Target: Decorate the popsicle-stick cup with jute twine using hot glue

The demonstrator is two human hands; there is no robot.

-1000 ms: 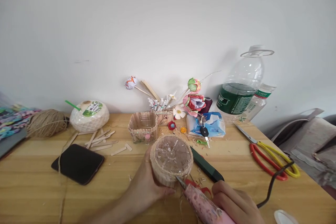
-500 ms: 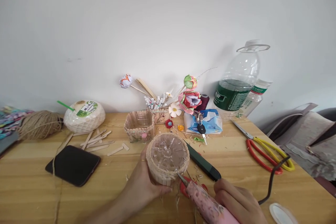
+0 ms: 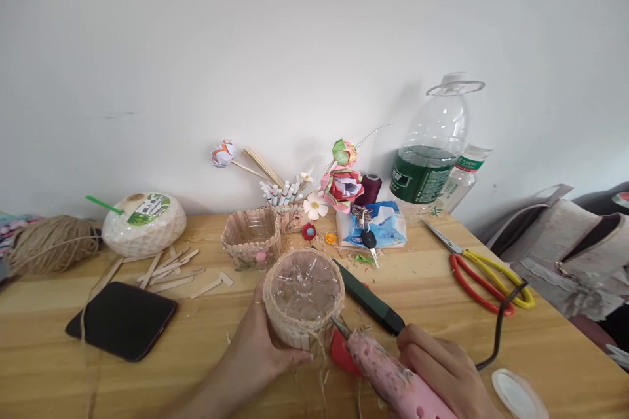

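Observation:
My left hand [image 3: 265, 337] is wrapped round a cut plastic bottle base [image 3: 303, 288], turned bottom up, its sides covered with wooden sticks and its rim edged with twine. A loose twine end [image 3: 322, 366] hangs from its near side. In my right hand [image 3: 442, 366] is a pink hot glue gun [image 3: 388, 370]. Its metal nozzle points at the right edge of the twine rim; whether it touches, I cannot tell. Under the nozzle lies a red object [image 3: 344, 353], mostly hidden. Just behind is a dark green utility knife [image 3: 368, 298].
On the left are a phone [image 3: 122, 321], wooden sticks [image 3: 167, 272], a twine ball [image 3: 54, 243] and a coconut [image 3: 145, 226]. A stick-covered container [image 3: 251, 236] and paper flowers [image 3: 343, 188] stand behind. Scissors [image 3: 484, 278], a large bottle [image 3: 430, 150] and a black cord [image 3: 502, 327] are right.
The view has shifted, so most things appear a little further left. Both hands keep their holds, and the nozzle stays by the rim's right edge.

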